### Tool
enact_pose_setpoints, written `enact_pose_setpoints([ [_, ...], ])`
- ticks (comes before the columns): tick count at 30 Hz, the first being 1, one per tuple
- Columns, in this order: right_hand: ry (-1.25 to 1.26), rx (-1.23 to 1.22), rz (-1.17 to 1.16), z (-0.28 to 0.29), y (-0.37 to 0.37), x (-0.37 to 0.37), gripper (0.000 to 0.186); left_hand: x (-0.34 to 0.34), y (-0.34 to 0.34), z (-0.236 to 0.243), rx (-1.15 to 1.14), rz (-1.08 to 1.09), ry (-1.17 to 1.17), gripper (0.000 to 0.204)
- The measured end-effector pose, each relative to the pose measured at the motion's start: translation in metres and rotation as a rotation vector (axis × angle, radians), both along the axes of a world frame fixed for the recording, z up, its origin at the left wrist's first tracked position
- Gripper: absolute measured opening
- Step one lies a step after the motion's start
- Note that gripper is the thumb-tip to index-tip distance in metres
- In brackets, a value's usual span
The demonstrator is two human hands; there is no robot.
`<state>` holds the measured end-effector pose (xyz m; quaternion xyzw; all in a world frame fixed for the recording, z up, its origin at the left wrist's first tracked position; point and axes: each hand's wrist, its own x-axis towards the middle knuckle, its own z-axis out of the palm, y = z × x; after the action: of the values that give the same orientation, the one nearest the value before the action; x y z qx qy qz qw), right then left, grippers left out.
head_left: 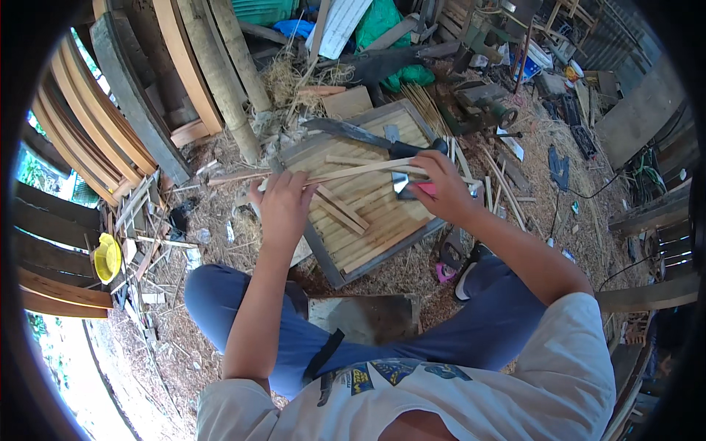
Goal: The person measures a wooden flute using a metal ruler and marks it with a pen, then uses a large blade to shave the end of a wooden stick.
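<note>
- A person sat with knees apart in blue trousers (235, 294), both bare forearms reaching forward over a framed panel (390, 239)
- The left hand (285, 192) was closed on a thin wooden strip (360, 170) near its left part, fingers bent over it
- The right hand (445, 189) pinched the same strip toward its other end, the index finger stretched along the top
- The strip lay crosswise between the two hands, above the pale slatted face of the panel and its grey border
- Under the strip, beside the left hand, a narrow piece of wood (344, 211) rested slantwise on the panel
- Beyond the strip lay a large knife (346, 132), its dark blade pointing left and its black handle near the right hand
- A small shiny rectangular thing (401, 185) showed just beside the right thumb; whether they touched could not be told
- Between the person's legs there was a flat worn board (364, 316)
- Shavings and wood scraps covered the ground around the panel
- Well off to the left was a yellow basin (107, 259); at the far side stood bamboo poles (220, 81) and a heap with green sheeting (379, 29)
</note>
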<state>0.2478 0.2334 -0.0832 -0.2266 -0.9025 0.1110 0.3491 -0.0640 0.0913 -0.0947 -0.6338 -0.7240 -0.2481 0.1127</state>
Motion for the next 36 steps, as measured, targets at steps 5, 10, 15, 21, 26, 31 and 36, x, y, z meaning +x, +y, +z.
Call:
enact_pose_setpoints([
  [5,-0.410,-0.156,0.196,0.008,0.025,0.050,0.040,-0.036,-0.012,0.006,0.056,0.256,-0.244,0.013],
  [10,-0.599,-0.118,0.364,-0.027,0.037,0.075,0.034,-0.057,-0.018,0.029,0.078,0.329,-0.229,0.026],
  [15,-0.647,-0.200,0.419,-0.033,0.048,0.071,0.022,-0.070,-0.028,0.031,0.022,0.342,-0.229,0.028],
  [21,-0.331,-0.234,0.183,-0.021,0.062,0.039,0.019,-0.070,-0.031,0.041,0.038,0.323,-0.258,0.025],
  [26,-0.173,-0.297,-0.082,-0.029,0.072,0.001,0.020,-0.067,-0.032,0.046,0.082,0.253,-0.334,0.020],
  [31,-0.217,-0.276,-0.101,-0.042,0.071,-0.026,0.020,-0.064,-0.031,0.046,0.049,0.246,-0.424,0.021],
  [36,-0.265,-0.102,-0.077,-0.040,0.070,-0.033,0.019,-0.068,-0.029,0.035,0.125,0.144,-0.454,0.018],
])
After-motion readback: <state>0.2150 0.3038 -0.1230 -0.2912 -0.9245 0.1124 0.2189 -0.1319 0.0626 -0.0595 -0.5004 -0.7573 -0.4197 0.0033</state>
